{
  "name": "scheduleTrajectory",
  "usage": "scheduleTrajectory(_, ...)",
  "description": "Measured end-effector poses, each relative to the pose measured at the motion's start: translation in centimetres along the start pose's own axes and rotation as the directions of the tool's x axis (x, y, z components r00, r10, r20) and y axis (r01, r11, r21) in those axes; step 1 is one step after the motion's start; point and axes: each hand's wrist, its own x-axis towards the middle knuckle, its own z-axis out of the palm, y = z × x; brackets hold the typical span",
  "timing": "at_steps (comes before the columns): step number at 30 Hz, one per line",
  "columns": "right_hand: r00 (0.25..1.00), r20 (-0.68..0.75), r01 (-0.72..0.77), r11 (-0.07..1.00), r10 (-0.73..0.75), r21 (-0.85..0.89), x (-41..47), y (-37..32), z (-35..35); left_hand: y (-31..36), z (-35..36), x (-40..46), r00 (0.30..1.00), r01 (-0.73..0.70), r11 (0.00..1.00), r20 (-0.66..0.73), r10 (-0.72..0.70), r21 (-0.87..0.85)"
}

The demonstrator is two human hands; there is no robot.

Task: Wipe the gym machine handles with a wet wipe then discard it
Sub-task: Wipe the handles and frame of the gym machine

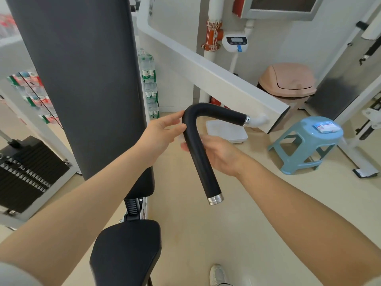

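Observation:
A bent black handle (198, 145) with a chrome end cap sticks out from the machine's white arm (216, 79). My left hand (162, 133) touches the outer side of the bend with straight fingers and thumb. My right hand (220, 155) wraps the handle's lower leg from behind, and its fingertips show on the left side of the tube. A pale, blurred bit by those fingertips looks like the wet wipe (180, 139); most of it is hidden. A pack of wipes (326, 126) lies on a blue stool (305, 145).
A pink swing-lid bin (288, 83) stands behind the white arm at the right. The machine's dark back pad (82, 79) and seat (127, 250) are to my left, beside a weight stack (24, 172). A white scale (226, 132) lies on the floor.

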Motion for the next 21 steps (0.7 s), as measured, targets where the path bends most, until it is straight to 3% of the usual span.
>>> scheduleTrajectory(2, 0.995, 0.076, -0.055, 0.986, 0.067, -0.155, -1.9, 1.2, -1.0, 0.0, 0.0, 0.0, 1.000, 0.002, 1.000, 0.002, -0.002, -0.002)
scheduleTrajectory(4, 0.983, 0.119, -0.113, 0.976, 0.137, -0.188, -3.1, 1.8, -1.5, 0.0, 0.1, 0.0, 1.000, 0.008, 1.000, 0.001, -0.008, -0.019)
scheduleTrajectory(10, 0.993, -0.085, -0.065, 0.987, 0.078, 0.145, -2.0, 2.8, 0.5, -0.2, 0.3, -0.5, 1.000, 0.006, 0.998, 0.014, -0.005, -0.060)
scheduleTrajectory(13, 0.994, 0.028, -0.113, 0.965, 0.110, 0.238, -3.8, 3.7, 0.5, -0.8, 0.2, -1.1, 1.000, -0.004, 0.998, 0.020, 0.005, -0.068)
scheduleTrajectory(16, 0.979, 0.105, -0.186, 0.974, 0.174, 0.125, -5.7, 4.3, -0.1, -1.8, 0.0, -1.9, 0.999, -0.005, 0.998, 0.042, 0.007, -0.068)
scheduleTrajectory(21, 0.983, -0.184, 0.020, 0.982, 0.016, 0.190, -4.1, 2.8, 1.1, -2.3, 0.4, -2.9, 0.997, 0.002, 0.993, 0.072, 0.006, -0.114)
